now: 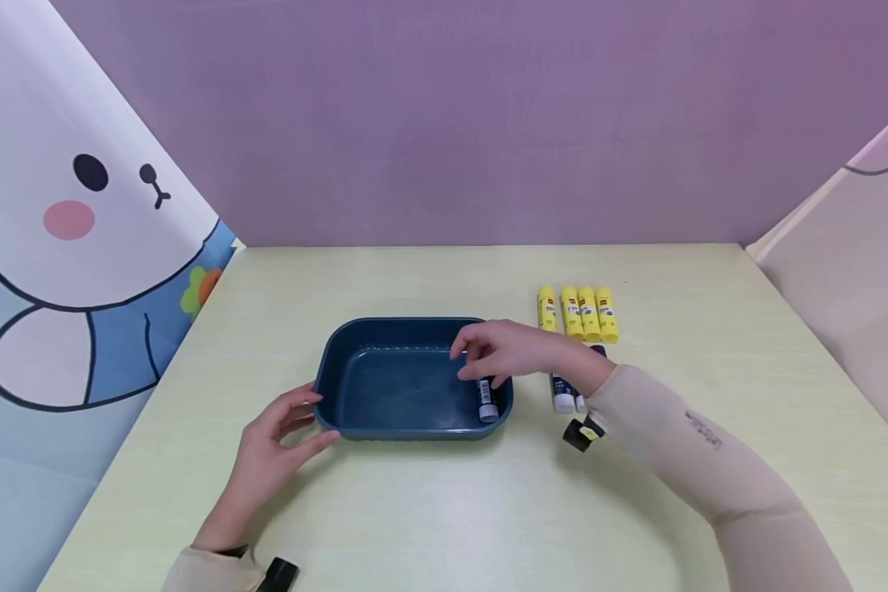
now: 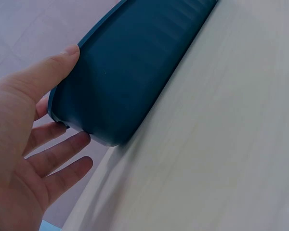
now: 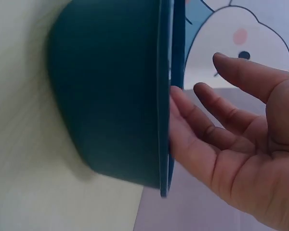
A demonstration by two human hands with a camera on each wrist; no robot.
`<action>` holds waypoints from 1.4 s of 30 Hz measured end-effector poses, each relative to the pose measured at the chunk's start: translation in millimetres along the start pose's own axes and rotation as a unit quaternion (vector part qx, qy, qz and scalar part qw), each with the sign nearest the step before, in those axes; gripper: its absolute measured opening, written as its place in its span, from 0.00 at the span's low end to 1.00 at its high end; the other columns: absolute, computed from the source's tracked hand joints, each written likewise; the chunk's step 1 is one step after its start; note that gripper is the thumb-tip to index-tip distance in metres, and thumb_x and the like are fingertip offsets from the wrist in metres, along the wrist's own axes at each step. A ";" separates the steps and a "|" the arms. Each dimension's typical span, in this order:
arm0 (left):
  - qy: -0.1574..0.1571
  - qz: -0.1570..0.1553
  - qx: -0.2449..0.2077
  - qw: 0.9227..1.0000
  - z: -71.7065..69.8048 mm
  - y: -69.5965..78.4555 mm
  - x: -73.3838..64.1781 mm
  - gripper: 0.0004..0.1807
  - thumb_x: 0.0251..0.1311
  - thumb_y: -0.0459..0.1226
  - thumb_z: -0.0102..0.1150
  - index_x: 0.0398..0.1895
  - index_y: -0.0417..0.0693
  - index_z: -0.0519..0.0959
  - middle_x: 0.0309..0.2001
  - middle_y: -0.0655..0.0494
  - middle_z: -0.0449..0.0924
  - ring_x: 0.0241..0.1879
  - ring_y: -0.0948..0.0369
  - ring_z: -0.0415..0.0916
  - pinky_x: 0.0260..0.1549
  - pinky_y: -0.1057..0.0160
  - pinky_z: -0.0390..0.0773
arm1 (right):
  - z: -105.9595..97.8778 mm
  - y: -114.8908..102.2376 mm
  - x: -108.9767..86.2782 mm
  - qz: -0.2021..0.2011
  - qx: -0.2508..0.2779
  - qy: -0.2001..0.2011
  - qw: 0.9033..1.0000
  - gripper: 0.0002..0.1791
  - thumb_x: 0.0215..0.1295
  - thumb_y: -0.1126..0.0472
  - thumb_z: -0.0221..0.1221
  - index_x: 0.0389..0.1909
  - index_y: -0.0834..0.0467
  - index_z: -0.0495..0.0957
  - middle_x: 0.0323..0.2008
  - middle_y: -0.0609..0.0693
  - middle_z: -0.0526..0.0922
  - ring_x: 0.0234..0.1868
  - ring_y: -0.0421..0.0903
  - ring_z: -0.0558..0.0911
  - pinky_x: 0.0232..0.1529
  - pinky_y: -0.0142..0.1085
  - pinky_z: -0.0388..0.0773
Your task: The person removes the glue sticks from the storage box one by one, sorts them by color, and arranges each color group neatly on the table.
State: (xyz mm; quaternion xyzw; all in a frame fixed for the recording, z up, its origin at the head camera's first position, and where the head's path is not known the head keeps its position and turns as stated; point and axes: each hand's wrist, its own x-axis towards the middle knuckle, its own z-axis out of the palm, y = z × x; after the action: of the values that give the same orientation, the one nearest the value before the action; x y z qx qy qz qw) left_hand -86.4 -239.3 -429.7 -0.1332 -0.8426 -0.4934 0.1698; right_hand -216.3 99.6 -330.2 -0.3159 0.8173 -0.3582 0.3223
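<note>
A dark blue plastic basin [image 1: 407, 432] sits on the table. My left hand [image 1: 274, 448] holds its left end, thumb at the near corner and fingers along the outer wall. In the left wrist view the thumb [image 2: 62, 62] presses the rim. Inside the basin, against its right wall, lies a dark blue glue stick [image 1: 487, 403] with a white end. Over that wall reaches my right hand [image 1: 506, 349], its fingers loosely parted above the glue stick. The right wrist view shows nothing between the thumb and fingers [image 3: 216, 106]; some fingertips are hidden behind the rim.
Right of the basin stand several yellow glue sticks [image 1: 588, 314] in a row. More dark blue glue sticks [image 1: 561, 393] lie nearer, partly hidden under my right wrist. A purple panel [image 1: 488, 123] rises behind the pale table [image 1: 414, 510], with a cartoon-printed panel [image 1: 81, 329] on the left.
</note>
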 end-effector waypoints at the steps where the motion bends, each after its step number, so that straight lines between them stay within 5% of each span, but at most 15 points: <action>1: 0.000 0.000 -0.001 1.000 0.0 0.0 0.1 0.29 0.42 0.20 0.75 0.52 0.37 0.78 0.58 0.37 0.77 0.46 0.73 0.79 0.45 0.76 0.79 | 1.4 -1.8 1.9 0.004 -0.007 -0.007 1.000 0.17 0.70 0.60 0.61 0.57 0.61 0.73 0.36 0.51 0.80 0.39 0.57 0.81 0.37 0.41 0.86; 13: -0.001 -0.006 0.001 1.000 -0.2 2.8 0.0 0.29 0.43 0.21 0.75 0.52 0.38 0.78 0.58 0.38 0.78 0.47 0.74 0.78 0.45 0.76 0.79 | 15.4 -11.5 29.6 0.018 -0.127 -0.064 0.990 0.20 0.71 0.52 0.60 0.58 0.58 0.74 0.36 0.46 0.81 0.34 0.42 0.77 0.34 0.31 0.76; 22: 0.000 -0.012 0.003 1.000 -0.4 3.9 0.5 0.29 0.44 0.22 0.76 0.52 0.38 0.78 0.58 0.39 0.78 0.47 0.73 0.79 0.45 0.76 0.79 | 11.2 -20.5 40.3 -0.016 -0.046 -0.036 0.998 0.21 0.72 0.58 0.60 0.60 0.63 0.72 0.40 0.55 0.84 0.42 0.58 0.81 0.42 0.39 0.81; 31: -0.002 -0.017 0.011 1.000 0.3 3.7 1.0 0.29 0.44 0.23 0.76 0.53 0.38 0.78 0.58 0.39 0.78 0.47 0.69 0.80 0.45 0.76 0.79 | 7.0 -23.8 54.0 0.034 0.047 -0.017 0.998 0.21 0.71 0.61 0.59 0.61 0.64 0.71 0.47 0.64 0.81 0.47 0.60 0.82 0.44 0.41 0.85; 42: -0.006 -0.024 0.023 0.999 -0.1 3.2 0.6 0.30 0.45 0.24 0.76 0.54 0.39 0.77 0.59 0.38 0.77 0.46 0.68 0.80 0.45 0.77 0.79 | 8.4 -33.1 74.9 0.078 0.128 -0.043 0.988 0.24 0.72 0.63 0.57 0.65 0.64 0.67 0.54 0.68 0.78 0.51 0.62 0.82 0.45 0.42 0.85</action>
State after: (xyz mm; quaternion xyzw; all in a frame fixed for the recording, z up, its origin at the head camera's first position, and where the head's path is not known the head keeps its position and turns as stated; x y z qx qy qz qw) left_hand -85.7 -237.8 -426.9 -0.1119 -0.8579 -0.4767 0.1556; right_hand -245.0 22.5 -331.1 -0.2225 0.7723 -0.4200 0.4215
